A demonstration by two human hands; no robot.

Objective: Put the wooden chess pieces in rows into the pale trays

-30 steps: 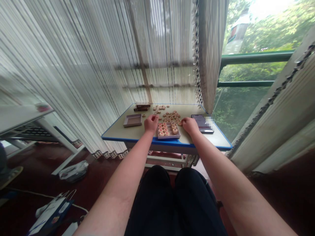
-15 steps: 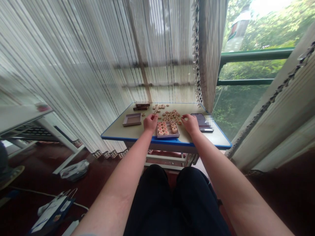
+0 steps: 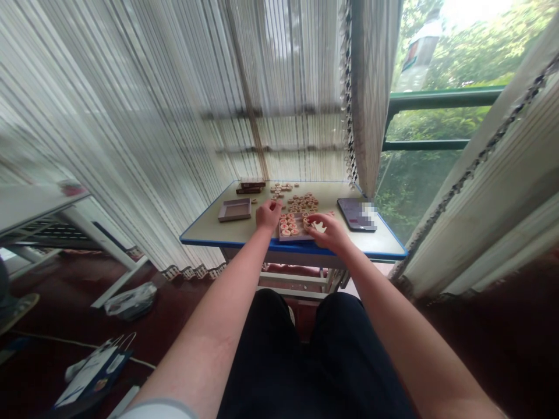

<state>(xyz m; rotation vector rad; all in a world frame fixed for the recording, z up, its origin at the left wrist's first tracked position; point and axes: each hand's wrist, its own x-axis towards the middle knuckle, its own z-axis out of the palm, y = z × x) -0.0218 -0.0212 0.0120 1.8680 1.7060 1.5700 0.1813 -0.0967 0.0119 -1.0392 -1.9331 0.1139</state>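
Observation:
A shallow cardboard box (image 3: 297, 237) sits near the front edge of the table (image 3: 205, 234). Round wooden Chinese chess pieces (image 3: 286, 224) with red markings lie in rows in its left part. My right hand (image 3: 328, 231) reaches over the box's right side, thumb and fingers closed around a chess piece (image 3: 306, 222) there; the fingers partly hide it. Just left of the box is my left hand (image 3: 268, 214), its fingertips pinched together; what they hold, if anything, I cannot make out. Behind the box several loose chess pieces (image 3: 303, 202) are spread in a cluster.
An open box lid or tray (image 3: 234, 210) lies at the table's left. Dark flat boxes (image 3: 250, 187) are stacked at the back left, near more loose pieces (image 3: 282, 188). A phone (image 3: 351, 214) rests on the right. String curtains (image 3: 288, 139) hang behind the table.
My right hand has moved left and toward me, from beside the loose pieces to the box's right side. My left hand has stayed almost in place.

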